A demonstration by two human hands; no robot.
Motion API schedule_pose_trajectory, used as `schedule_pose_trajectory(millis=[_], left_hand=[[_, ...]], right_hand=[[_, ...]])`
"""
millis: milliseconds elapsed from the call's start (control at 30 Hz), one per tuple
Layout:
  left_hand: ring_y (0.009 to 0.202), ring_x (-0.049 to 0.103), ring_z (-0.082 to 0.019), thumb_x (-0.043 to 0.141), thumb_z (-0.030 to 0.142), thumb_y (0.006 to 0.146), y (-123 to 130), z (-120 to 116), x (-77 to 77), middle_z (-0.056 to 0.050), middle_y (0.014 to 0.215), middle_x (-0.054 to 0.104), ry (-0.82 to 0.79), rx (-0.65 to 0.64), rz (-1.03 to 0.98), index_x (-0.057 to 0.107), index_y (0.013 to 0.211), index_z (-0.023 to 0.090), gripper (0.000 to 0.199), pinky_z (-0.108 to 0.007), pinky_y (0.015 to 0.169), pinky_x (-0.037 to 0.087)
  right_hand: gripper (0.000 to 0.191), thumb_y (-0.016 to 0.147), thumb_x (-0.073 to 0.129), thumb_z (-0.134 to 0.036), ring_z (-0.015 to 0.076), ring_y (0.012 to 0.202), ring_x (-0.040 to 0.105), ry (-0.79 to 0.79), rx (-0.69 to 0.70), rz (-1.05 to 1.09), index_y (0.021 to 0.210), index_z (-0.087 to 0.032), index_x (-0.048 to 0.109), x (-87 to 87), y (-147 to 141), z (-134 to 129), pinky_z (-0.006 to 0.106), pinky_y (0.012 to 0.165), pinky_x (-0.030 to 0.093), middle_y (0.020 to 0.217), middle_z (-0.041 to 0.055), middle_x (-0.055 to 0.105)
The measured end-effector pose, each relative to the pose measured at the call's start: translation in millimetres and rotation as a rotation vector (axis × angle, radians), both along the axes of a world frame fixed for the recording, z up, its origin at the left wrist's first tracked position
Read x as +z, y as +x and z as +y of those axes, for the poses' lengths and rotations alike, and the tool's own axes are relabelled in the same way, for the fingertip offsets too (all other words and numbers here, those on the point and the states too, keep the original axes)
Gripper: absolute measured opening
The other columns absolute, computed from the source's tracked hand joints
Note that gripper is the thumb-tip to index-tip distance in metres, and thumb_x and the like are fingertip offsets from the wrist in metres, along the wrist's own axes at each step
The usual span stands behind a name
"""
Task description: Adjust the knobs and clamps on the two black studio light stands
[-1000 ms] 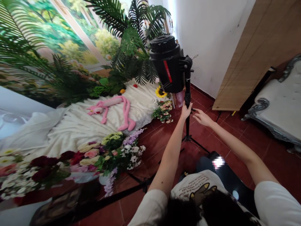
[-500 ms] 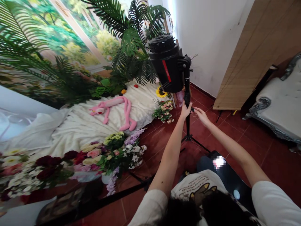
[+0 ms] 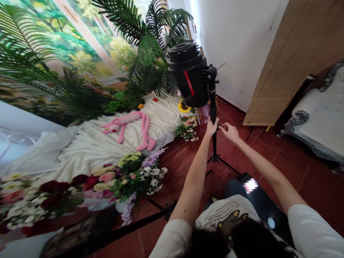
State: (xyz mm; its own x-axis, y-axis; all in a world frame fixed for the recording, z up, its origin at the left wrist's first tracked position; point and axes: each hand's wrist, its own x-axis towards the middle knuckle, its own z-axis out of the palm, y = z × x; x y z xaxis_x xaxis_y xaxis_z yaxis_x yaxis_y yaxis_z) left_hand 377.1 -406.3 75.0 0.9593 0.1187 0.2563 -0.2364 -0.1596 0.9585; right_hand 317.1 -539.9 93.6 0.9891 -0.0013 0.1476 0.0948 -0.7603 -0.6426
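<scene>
A black studio light with a red label sits on top of an upright black light stand. My left hand is wrapped round the stand's pole below the light. On the pole's right side, my right hand has its thumb and fingers pinched on a small black locking knob, mostly covered by the fingertips. The stand's legs spread on the red tiled floor.
A pink plush toy lies on a white furry cloth to the left, behind a row of artificial flowers. Palm leaves rise behind the light. A wooden panel and a pale sofa stand at right.
The right-hand fingers have curled and turned round the knob. The light sits slightly lower in view; the left hand keeps its grip on the pole.
</scene>
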Motion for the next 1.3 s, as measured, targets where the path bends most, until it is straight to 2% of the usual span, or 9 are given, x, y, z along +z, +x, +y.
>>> schedule_pose_trajectory(millis=[167,267,500,733,933,1033,1100,1200,1300], left_hand=[[0.096,0.067,-0.020,0.065,0.051,0.083,-2.3,-0.5,1.1,-0.011,0.101,0.068,-0.008,-0.004,0.022,0.054,0.103,0.017,0.041,-0.038,0.094,0.053],[0.092,0.068,-0.019,0.064,0.050,0.084,-3.2,-0.9,-0.5,-0.011,0.102,0.068,-0.016,-0.004,0.043,0.053,0.105,0.017,0.040,-0.036,0.089,0.056],[0.096,0.066,-0.019,0.061,0.045,0.088,0.1,-2.4,-4.7,-0.012,0.106,0.067,-0.018,-0.015,0.019,0.054,0.110,0.016,0.037,-0.038,0.095,0.052],[0.109,0.062,-0.022,0.058,0.045,0.090,-5.8,-8.7,-9.5,-0.016,0.117,0.063,0.009,0.080,0.012,0.054,0.117,0.016,0.040,-0.041,0.103,0.046],[0.127,0.054,-0.023,0.057,0.030,0.090,-22.8,-5.1,-12.3,-0.018,0.130,0.058,0.008,0.100,0.045,0.054,0.126,0.015,0.038,-0.041,0.113,0.038],[0.127,0.055,-0.019,0.057,0.027,0.090,-46.7,2.9,-14.6,-0.014,0.136,0.057,-0.049,0.008,0.005,0.053,0.128,0.018,0.039,-0.038,0.111,0.041],[0.117,0.062,-0.018,0.057,0.031,0.090,-73.1,10.7,-22.7,-0.013,0.129,0.062,-0.109,-0.074,0.032,0.058,0.122,0.019,0.035,-0.037,0.104,0.048],[0.088,0.070,-0.018,0.057,0.044,0.088,-126.9,26.4,-49.7,-0.012,0.103,0.072,-0.192,-0.212,0.175,0.064,0.106,0.015,0.035,-0.040,0.088,0.057],[0.081,0.071,-0.020,0.062,0.049,0.084,-187.0,49.2,-88.7,-0.010,0.090,0.073,-0.271,-0.155,0.305,0.066,0.096,0.016,0.036,-0.043,0.086,0.058]], right_hand=[[0.042,0.092,0.049,-0.056,0.0195,0.078,0.068,0.146,0.016,0.142,0.082,-0.021,0.068,-0.3,11.1,0.2,0.027,0.076,0.046,0.063,0.0025,0.071],[0.045,0.094,0.045,-0.055,0.0171,0.065,0.066,0.221,0.026,0.218,0.079,-0.019,0.068,-3.0,17.4,0.2,0.025,0.071,0.046,0.054,0.0017,0.067],[0.059,0.098,0.039,-0.052,0.0140,0.053,0.060,0.171,-0.029,0.242,0.051,-0.019,0.056,-0.7,17.2,7.2,0.023,0.067,0.044,0.047,0.0029,0.060],[0.059,0.097,0.041,-0.056,0.0139,0.056,0.062,0.154,-0.084,0.251,0.056,-0.019,0.060,5.7,10.4,13.2,0.022,0.067,0.046,0.047,0.0030,0.061],[0.056,0.097,0.043,-0.052,0.0120,0.052,0.061,0.233,-0.076,0.236,0.056,-0.018,0.060,-2.8,14.1,12.2,0.021,0.069,0.047,0.049,0.0025,0.062],[0.053,0.095,0.044,-0.055,0.0132,0.055,0.064,0.316,-0.150,0.188,0.060,-0.019,0.061,-11.9,12.0,14.4,0.023,0.070,0.049,0.052,0.0030,0.065],[0.050,0.092,0.046,-0.057,0.0143,0.056,0.065,0.382,-0.206,0.140,0.065,-0.019,0.062,-22.4,7.4,20.6,0.024,0.069,0.050,0.057,0.0033,0.068],[0.035,0.085,0.059,-0.051,0.0142,0.053,0.064,0.457,-0.194,0.167,0.070,-0.019,0.060,-43.6,-2.0,42.0,0.024,0.063,0.051,0.058,0.0015,0.068],[0.027,0.084,0.062,-0.040,0.0114,0.045,0.058,0.537,-0.073,0.295,0.069,-0.019,0.057,-64.7,-12.6,78.8,0.020,0.051,0.047,0.052,-0.0005,0.064]])
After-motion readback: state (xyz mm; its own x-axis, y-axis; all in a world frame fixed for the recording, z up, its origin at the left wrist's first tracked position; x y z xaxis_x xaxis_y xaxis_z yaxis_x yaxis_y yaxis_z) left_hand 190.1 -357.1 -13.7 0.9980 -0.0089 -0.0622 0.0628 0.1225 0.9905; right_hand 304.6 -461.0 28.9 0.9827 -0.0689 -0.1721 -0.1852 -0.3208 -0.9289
